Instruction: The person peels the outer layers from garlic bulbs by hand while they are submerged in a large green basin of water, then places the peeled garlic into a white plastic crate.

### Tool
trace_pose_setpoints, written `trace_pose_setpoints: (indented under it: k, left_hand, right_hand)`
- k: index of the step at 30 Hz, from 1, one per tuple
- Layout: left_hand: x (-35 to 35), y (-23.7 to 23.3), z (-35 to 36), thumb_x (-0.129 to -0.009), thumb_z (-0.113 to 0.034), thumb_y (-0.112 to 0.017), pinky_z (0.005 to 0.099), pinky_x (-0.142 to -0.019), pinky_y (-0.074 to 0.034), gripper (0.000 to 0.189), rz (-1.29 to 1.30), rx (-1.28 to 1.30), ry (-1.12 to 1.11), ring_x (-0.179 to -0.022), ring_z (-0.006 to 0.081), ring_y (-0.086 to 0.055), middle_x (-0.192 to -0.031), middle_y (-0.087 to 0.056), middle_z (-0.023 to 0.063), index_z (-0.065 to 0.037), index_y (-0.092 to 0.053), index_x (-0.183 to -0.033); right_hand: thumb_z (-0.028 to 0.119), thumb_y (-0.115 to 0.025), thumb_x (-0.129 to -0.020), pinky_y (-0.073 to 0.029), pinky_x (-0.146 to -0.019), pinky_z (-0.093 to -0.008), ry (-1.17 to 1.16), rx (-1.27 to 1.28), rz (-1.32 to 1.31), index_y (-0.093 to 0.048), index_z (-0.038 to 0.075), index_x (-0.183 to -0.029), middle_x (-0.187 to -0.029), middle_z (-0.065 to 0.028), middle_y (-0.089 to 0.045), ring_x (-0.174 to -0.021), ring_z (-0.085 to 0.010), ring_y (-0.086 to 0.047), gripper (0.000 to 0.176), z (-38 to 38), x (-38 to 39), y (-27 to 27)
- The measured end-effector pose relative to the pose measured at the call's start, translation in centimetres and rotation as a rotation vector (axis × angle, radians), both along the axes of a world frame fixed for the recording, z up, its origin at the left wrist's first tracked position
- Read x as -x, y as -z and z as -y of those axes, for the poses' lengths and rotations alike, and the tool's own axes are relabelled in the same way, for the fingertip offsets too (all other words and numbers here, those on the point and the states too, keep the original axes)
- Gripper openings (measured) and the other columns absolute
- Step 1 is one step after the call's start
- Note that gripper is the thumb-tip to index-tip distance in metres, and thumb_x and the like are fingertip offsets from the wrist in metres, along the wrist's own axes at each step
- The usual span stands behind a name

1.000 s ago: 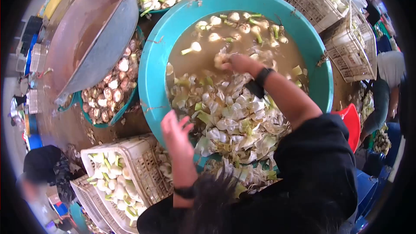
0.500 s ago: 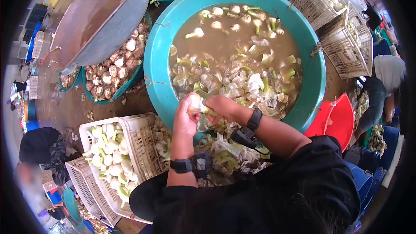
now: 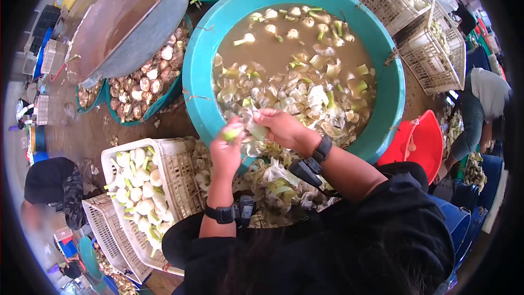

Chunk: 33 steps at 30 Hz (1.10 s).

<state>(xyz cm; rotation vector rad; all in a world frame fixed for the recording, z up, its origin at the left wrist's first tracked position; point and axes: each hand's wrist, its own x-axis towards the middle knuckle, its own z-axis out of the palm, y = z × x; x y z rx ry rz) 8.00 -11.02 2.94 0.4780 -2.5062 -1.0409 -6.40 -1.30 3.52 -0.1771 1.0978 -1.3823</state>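
Observation:
My left hand (image 3: pixel 225 147), smeared by motion, is closed around a garlic bulb (image 3: pixel 232 134) whose pale green part shows at the fingers. Close by on the right, my right hand (image 3: pixel 281 127) pinches a strip of papery garlic skin (image 3: pixel 255 127). Both hands are over the near rim of a big teal tub (image 3: pixel 197 71). Brown water in it carries loose skins (image 3: pixel 284 95) and several white bulbs with green stems (image 3: pixel 245 39) towards the far side. More peelings (image 3: pixel 284 186) are heaped below my hands.
White garlic bulbs fill a tilted crate (image 3: pixel 180 169) at left. Unpeeled bulbs (image 3: pixel 144 90) lie in a basket beneath a metal wheelbarrow tray (image 3: pixel 136 38). A red basin (image 3: pixel 417 145) and crates (image 3: pixel 434 54) stand at right. Other people work at the left and right edges.
My hands have drawn apart; the left has shifted left and down with the bulb. A strip of skin now hangs from my right hand, which earlier gripped the bulb's stem end.

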Motion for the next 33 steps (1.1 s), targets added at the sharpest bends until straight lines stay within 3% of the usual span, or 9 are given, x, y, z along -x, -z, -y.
trace_pose_setpoints:
  k: [2,6,10,14,16,21,26,28,33]
  left_hand:
    - [-0.3,0.4,0.3,-0.081,-0.008,-0.059,0.0321,-0.08,-0.049,0.03,-0.48,-1.341,-0.686,-0.099,0.0216,-0.055,-0.107,-0.056,0.0108,-0.002,-0.051,-0.109]
    - [-1.6,0.1,2.1,-0.08,-0.028,-0.064,0.0243,-0.068,-0.049,0.035,-0.513,-1.402,-1.015,-0.079,0.0153,-0.057,-0.098,-0.057,0.0068,-0.003,-0.052,-0.102]
    - [-1.7,-0.7,2.4,-0.08,-0.045,-0.059,0.0237,-0.056,-0.046,0.044,-0.264,-1.253,-1.096,-0.066,0.0113,-0.055,-0.083,-0.059,0.0043,-0.005,-0.055,-0.099]
    - [1.8,-1.0,1.0,-0.082,-0.045,-0.053,0.0224,-0.042,-0.038,0.039,-0.46,-1.289,-1.079,-0.05,0.0096,-0.049,-0.067,-0.058,0.0015,-0.007,-0.058,-0.09]
    - [1.1,-1.7,1.6,-0.086,-0.038,-0.047,0.0203,-0.038,-0.034,0.033,-0.4,-1.312,-1.201,-0.045,0.0076,-0.047,-0.065,-0.058,0.0022,-0.007,-0.057,-0.086]
    - [-3.9,-3.1,4.9,-0.08,-0.029,-0.054,0.0211,-0.04,-0.032,0.018,-0.781,-1.528,-1.366,-0.041,0.009,-0.04,-0.059,-0.049,-0.0016,-0.01,-0.056,-0.081]
    - [-10.3,-6.1,6.6,-0.083,-0.036,-0.051,0.023,-0.052,-0.049,0.033,-1.791,-1.285,-1.599,-0.054,0.0129,-0.053,-0.059,-0.052,0.0016,-0.005,-0.049,-0.072]
    - [-9.8,-5.0,6.6,-0.084,-0.037,-0.049,0.0231,-0.053,-0.049,0.032,-1.585,-1.259,-1.455,-0.055,0.0133,-0.053,-0.059,-0.052,0.002,-0.006,-0.048,-0.074]
    - [0.5,-1.8,5.8,-0.084,-0.019,-0.05,0.0287,-0.061,-0.045,0.015,-0.668,-1.041,-1.026,-0.071,0.016,-0.052,-0.079,-0.053,0.0052,-0.008,-0.044,-0.091]
  right_hand:
    - [0.022,-0.054,-0.086,-0.047,-0.066,-0.0306,-0.09,0.19,-0.327,-0.064,0.008,-0.087,-0.077,-0.0013,-0.063,-0.073,-0.0149,-0.057,0.017,-0.8,-0.7,0.6]
    - [0.025,-0.057,-0.079,-0.044,-0.07,-0.0346,-0.376,0.206,-1.525,-0.057,0.008,-0.07,-0.067,-0.0064,-0.057,-0.069,-0.0292,-0.054,0.019,-4.0,0.2,6.6]
    - [0.035,-0.06,-0.074,-0.042,-0.078,-0.0343,-0.426,-0.088,-1.934,-0.06,0.011,-0.098,-0.1,-0.0103,-0.057,-0.09,-0.0242,-0.054,0.034,-2.3,1.4,2.5]
    - [0.032,-0.062,-0.074,-0.04,-0.083,-0.0408,-0.034,0.27,-1.285,-0.055,0.012,-0.112,-0.112,-0.0153,-0.054,-0.099,-0.0314,-0.052,0.043,2.6,-1.5,-0.2]
    - [0.029,-0.065,-0.072,-0.039,-0.085,-0.0433,-0.555,0.102,-0.879,-0.051,0.012,-0.117,-0.108,-0.0179,-0.056,-0.099,-0.0356,-0.051,0.049,3.9,-1.5,-0.2]
    - [0.032,-0.061,-0.074,-0.046,-0.074,-0.0412,-0.728,0.458,-1.186,-0.049,0.016,-0.12,-0.092,-0.0217,-0.059,-0.085,-0.0361,-0.058,0.05,2.6,1.3,6.0]
    - [0.047,-0.058,-0.074,-0.045,-0.079,-0.0409,-0.061,-0.327,-1.224,-0.049,0.003,-0.117,-0.101,-0.0188,-0.059,-0.093,-0.033,-0.057,0.062,7.1,15.9,9.0]
    - [0.044,-0.058,-0.076,-0.045,-0.082,-0.0384,0.345,-0.811,-1.945,-0.056,-0.001,-0.102,-0.099,-0.0188,-0.06,-0.094,-0.0328,-0.057,0.052,8.6,21.4,11.6]
    - [0.031,-0.055,-0.078,-0.047,-0.078,-0.0376,-0.387,-0.664,-1.535,-0.058,0.004,-0.103,-0.094,-0.0193,-0.06,-0.091,-0.0332,-0.058,0.037,9.8,27.6,16.0]
